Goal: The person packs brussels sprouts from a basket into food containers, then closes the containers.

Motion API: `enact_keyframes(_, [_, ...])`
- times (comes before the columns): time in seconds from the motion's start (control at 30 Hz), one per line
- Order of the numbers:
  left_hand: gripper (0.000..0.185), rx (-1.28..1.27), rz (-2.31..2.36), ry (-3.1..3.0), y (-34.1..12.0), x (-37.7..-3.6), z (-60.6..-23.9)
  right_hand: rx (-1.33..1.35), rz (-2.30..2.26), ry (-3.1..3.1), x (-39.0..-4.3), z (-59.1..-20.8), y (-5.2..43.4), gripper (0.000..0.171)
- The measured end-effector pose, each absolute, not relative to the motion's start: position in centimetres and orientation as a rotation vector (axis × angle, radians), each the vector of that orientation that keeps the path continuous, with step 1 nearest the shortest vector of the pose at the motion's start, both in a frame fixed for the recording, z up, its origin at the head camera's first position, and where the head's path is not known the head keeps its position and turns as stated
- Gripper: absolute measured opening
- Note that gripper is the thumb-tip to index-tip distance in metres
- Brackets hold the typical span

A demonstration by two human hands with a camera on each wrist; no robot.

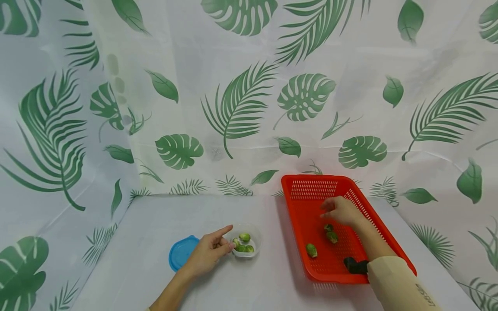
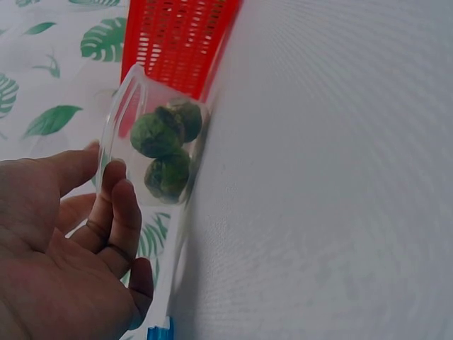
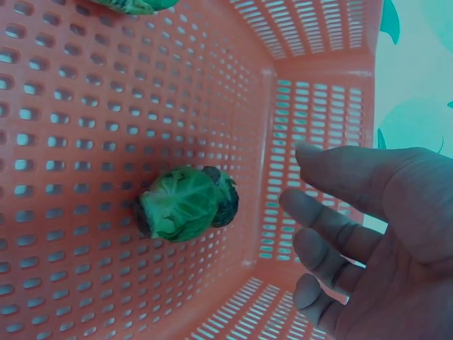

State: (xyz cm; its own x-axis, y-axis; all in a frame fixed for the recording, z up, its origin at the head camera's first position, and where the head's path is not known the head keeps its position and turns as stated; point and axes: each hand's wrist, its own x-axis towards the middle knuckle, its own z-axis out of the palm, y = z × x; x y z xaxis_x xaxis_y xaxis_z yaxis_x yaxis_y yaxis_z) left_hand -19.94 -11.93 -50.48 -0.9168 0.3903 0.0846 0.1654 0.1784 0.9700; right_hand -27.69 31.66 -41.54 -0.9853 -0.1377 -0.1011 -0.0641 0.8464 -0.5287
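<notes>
A small clear container (image 1: 253,242) holds three green Brussels sprouts (image 1: 244,237) in the middle of the table. My left hand (image 1: 223,242) rests against its left side, index finger stretched out, gripping nothing. In the left wrist view my relaxed fingers (image 2: 120,205) lie beside the container's wall (image 2: 122,117), with the sprouts (image 2: 166,145) inside it. To the right, a red perforated basket (image 1: 311,178) holds a pair of sprouts (image 1: 331,235) and one apart (image 1: 311,249). Over the pair hovers my right hand (image 1: 330,211), fingers relaxed and empty. The right wrist view shows that hand (image 3: 311,205) beside a sprout (image 3: 185,203).
A round blue lid (image 1: 182,252) lies flat just left of my left hand. White sheeting printed with green leaves (image 1: 233,108) walls in the table at the back and both sides. The basket's walls (image 3: 318,113) rise around my right hand.
</notes>
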Motion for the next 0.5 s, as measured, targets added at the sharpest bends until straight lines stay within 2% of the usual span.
enact_keyframes(0.5, [0.064, 0.566, 1.789, 2.301, -11.89, -20.10, -50.68, -0.124, -0.773, 2.878, -27.78, -41.93, 32.08, 0.039])
